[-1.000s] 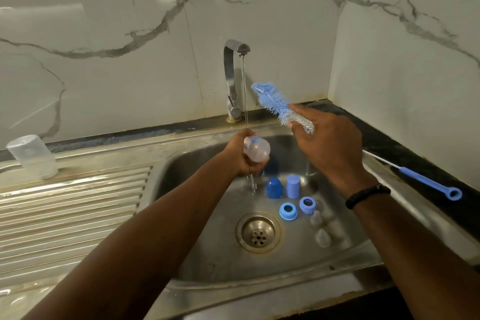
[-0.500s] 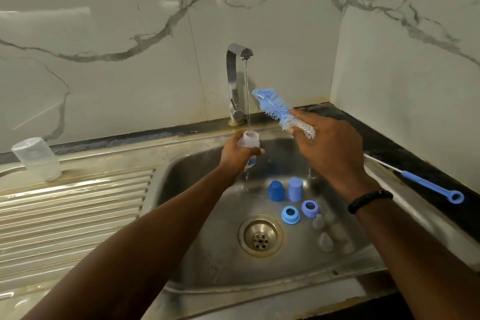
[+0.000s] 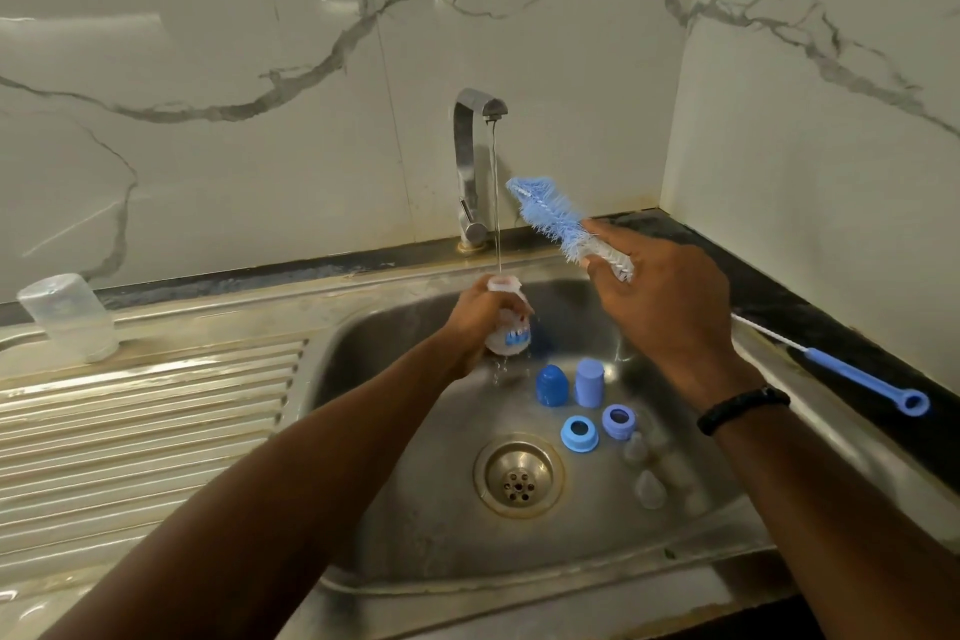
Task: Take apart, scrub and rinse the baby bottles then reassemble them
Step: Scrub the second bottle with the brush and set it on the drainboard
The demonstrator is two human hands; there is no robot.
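My left hand (image 3: 475, 322) is curled round a small clear baby bottle (image 3: 508, 327), holding it upright over the sink (image 3: 363, 379) with its open mouth right under the thin stream of water (image 3: 496, 203) falling from the tap (image 3: 470, 161). Water drips off the bottle's base into the basin. My right hand (image 3: 660, 312) grips the bottle brush (image 3: 556, 221) by its twisted-wire neck, just below the bristles, so the blue head points up and to the left, just right of the stream and apart from the bottle. A black band (image 3: 743, 408) sits on that wrist.

Down in the basin, right of the drain (image 3: 518, 476), stand a dark blue cap (image 3: 550, 385) and a lighter blue cap (image 3: 588, 382) side by side. Nearer to me lie two blue screw rings (image 3: 579, 433), one beside the other, and further right and nearer, two clear teats (image 3: 649, 489).

On the dark desk (image 3: 810, 327) at the right edge of the sink lies a thin blue-handled teat brush (image 3: 857, 382), its looped end pointing right. Far left, at the back of the ribbed draining board (image 3: 145, 405), a clear bottle (image 3: 70, 317) stands mouth down.
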